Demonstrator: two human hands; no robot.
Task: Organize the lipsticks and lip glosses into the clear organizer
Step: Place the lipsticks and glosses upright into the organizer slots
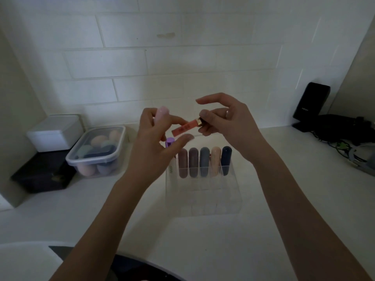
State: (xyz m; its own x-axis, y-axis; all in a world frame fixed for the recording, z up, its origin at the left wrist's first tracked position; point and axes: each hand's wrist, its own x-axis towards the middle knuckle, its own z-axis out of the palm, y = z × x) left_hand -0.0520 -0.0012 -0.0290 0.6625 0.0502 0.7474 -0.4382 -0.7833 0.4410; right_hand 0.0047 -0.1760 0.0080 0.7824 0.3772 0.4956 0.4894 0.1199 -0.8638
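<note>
Organizer (203, 199) front rows bare; above, right hand (223, 120) pinches gloss (183, 127), left hand (156, 134) grips tubes.

Dim, flat light; soft shadows; slight blur overall; wide-angle bending at edges; no glare.

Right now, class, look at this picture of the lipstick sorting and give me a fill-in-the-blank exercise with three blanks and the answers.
1. The right hand pinches a coral lip gloss by its ____ cap.
2. The left hand holds a pale ____ tube.
3. The filled slots of the clear organizer lie in its ____ row, farthest from the person.

Answers: gold; pink; back
</note>
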